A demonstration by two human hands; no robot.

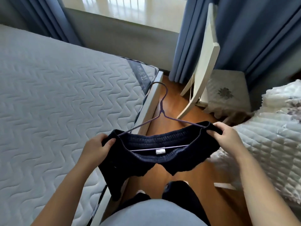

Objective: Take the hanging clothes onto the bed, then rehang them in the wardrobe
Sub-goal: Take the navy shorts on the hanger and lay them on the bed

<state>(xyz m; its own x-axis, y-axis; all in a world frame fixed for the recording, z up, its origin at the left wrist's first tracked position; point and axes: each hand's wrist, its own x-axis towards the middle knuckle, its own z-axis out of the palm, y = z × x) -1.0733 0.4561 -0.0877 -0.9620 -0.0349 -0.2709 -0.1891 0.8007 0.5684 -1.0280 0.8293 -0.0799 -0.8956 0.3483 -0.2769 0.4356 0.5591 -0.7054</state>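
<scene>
— Well, grip status?
— Your left hand (97,148) and right hand (228,136) pinch the dark navy knitted shorts (146,163) at the waistband, stretched on a thin purple wire hanger (162,111).
— Position?
— Held beside the grey quilted mattress (57,95).

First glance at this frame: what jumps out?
Dead centre, the left hand and right hand pinch the waistband ends of a navy garment stretched over a purple wire hanger whose hook points away. A bare quilted mattress fills the left. A white quilted bedspread sits at right, with blue curtains behind.
</scene>
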